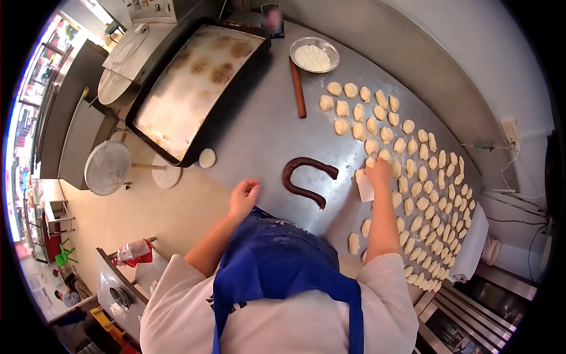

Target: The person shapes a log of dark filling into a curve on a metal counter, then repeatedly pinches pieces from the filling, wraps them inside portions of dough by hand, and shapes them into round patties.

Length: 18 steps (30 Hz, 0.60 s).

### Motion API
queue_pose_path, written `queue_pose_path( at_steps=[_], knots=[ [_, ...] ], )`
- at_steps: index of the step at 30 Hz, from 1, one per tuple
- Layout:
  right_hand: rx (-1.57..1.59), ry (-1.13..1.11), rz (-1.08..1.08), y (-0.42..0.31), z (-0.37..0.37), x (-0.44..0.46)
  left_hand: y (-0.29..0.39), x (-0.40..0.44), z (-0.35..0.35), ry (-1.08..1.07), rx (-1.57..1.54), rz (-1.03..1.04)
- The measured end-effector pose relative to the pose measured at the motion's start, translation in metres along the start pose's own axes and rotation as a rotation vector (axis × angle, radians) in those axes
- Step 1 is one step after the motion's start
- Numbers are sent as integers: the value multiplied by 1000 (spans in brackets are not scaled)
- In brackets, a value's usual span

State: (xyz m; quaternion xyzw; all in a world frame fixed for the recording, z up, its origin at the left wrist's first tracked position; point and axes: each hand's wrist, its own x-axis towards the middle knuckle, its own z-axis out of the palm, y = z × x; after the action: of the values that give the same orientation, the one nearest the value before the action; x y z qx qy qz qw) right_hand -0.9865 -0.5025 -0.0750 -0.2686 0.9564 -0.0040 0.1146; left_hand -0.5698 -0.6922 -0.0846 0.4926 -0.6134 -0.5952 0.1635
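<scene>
My right hand (380,173) is closed on a white dough scraper (365,187), among the left-hand pieces of many pale dough pieces (422,203) on the metal table (259,135). One dough piece (370,162) lies right at its fingertips; whether they touch it I cannot tell. At the table's near edge, my left hand (243,197) is loosely curled with nothing visible in it. Between the hands lies a dark brown rope of paste or dough (289,175), bent into a U that opens to the right.
A wooden rolling pin (298,88) lies by a metal bowl (333,58) of white flour (312,58). On the left sits a large black-rimmed baking tray (197,76) with a browned, stained surface. A small pale round (207,158) rests near its corner. A fan (108,167) stands beyond.
</scene>
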Motion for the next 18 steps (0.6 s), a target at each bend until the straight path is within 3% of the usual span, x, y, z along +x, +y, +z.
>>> queue_pose_path(
  at_steps=[3,6,9,11,12,14,16,18],
  knots=[
    [121,88,-16,2,-7,-14,11,-4,26,-136,-35,17],
    [355,763,-234,-9,-11,-29,58,-7,60,-321,-89,57],
    [722,500,-83,-58,-26,-61,95,-1,108,-448,-191,102],
    [554,349,-242,-104,-42,-99,112,3,135,-456,-269,121],
    [508,317,-428,-119,-48,-116,126,3,140,-518,-342,85],
    [513,254,-489,-143,-45,-148,133,3,132,-545,-638,-251],
    [683,387,-700,-144,-58,-167,107,13,119,-510,-766,-280],
    [749,468,-680,-129,-51,-173,141,-5,90,-567,-791,-478]
  ],
)
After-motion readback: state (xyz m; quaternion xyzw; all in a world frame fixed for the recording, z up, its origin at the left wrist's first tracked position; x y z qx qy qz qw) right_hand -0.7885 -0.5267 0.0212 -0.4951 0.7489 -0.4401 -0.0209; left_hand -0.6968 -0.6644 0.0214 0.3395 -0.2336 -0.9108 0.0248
